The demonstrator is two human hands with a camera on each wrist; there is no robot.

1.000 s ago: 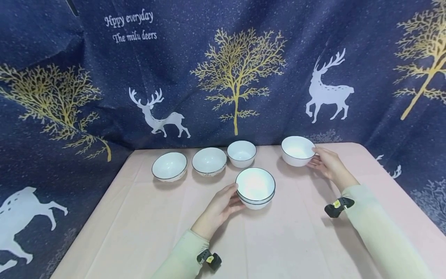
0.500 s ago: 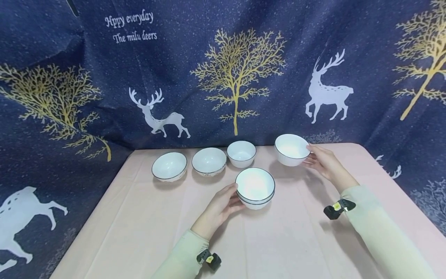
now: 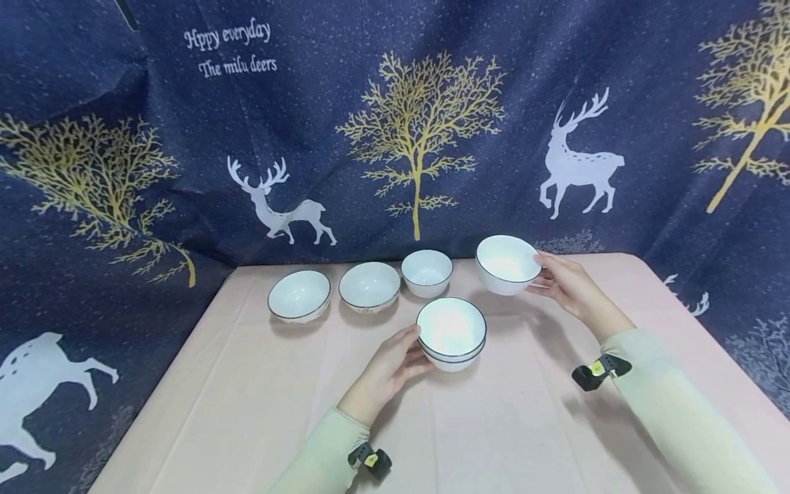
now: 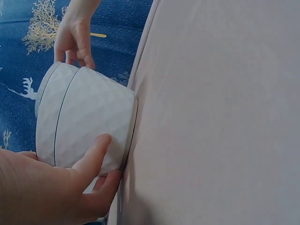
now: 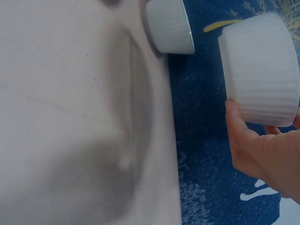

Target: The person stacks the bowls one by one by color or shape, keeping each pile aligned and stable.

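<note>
My left hand grips the side of two nested white bowls with dark rims, thumb at the rim and fingers below. In the left wrist view their outside has a faceted pattern, and the stack sits on the table. Up at the back right, my right hand holds a white bowl by its right side, raised off the table with its shadow beneath. Seen from the right wrist, that bowl has vertical ribs, and the thumb and fingers pinch its wall.
Along the table's back edge stand a small white bowl, a wider bowl and another bowl farther left. A pink cloth covers the table. Behind hangs a dark blue curtain with deer and trees.
My right hand has carried the ribbed bowl leftward and slightly up, closer to the small back bowl. My left hand and the nested bowls have stayed in place.
</note>
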